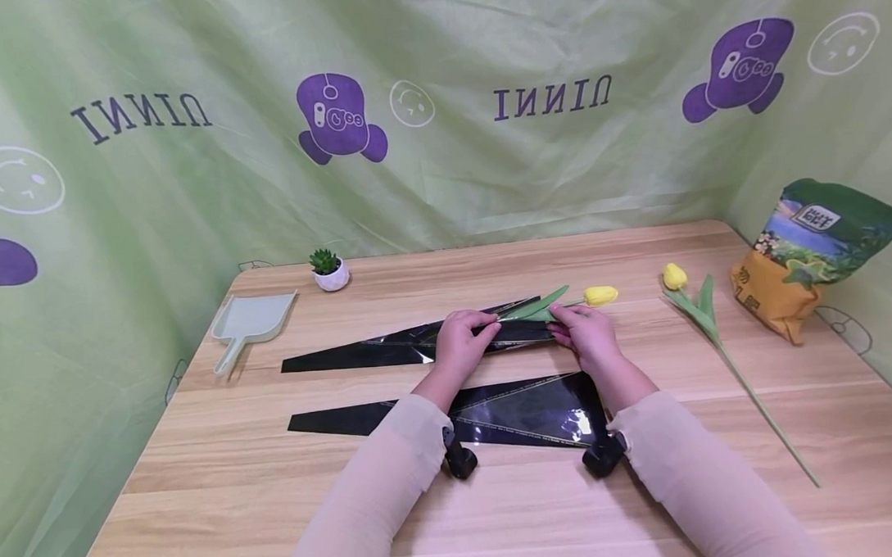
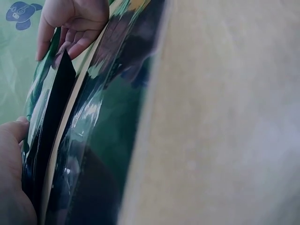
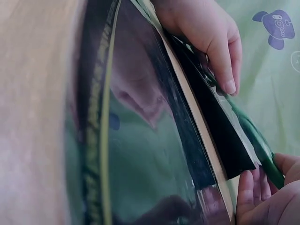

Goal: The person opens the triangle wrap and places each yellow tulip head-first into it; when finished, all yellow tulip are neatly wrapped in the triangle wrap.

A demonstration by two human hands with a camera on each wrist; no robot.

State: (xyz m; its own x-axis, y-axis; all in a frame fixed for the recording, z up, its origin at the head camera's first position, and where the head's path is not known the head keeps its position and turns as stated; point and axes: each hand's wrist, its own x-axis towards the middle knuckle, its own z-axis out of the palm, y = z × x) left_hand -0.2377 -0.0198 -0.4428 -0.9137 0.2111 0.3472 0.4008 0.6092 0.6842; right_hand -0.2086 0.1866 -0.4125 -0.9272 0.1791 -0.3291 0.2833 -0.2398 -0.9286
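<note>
A yellow artificial tulip (image 1: 601,296) lies partly in a long, tapered black plastic flower sleeve (image 1: 360,354), its bloom and leaf outside the wide right end. My left hand (image 1: 459,342) pinches the sleeve, thumb on its upper side. At the open end, my right hand (image 1: 594,335) pinches the tulip by its green leaf and stem, some fingers under the sleeve's edge. Most of the stem is hidden. In the right wrist view, the sleeve's black edge (image 3: 229,154) runs between my two hands. Below my wrists a second black sleeve (image 1: 528,411) lies flat.
Another yellow tulip (image 1: 744,379) lies on the right of the wooden table (image 1: 202,484). Behind it stands a green and orange bag (image 1: 807,258). A pale dustpan (image 1: 251,318) and a small potted succulent (image 1: 331,273) are at the far left. A green curtain (image 1: 450,188) hangs behind.
</note>
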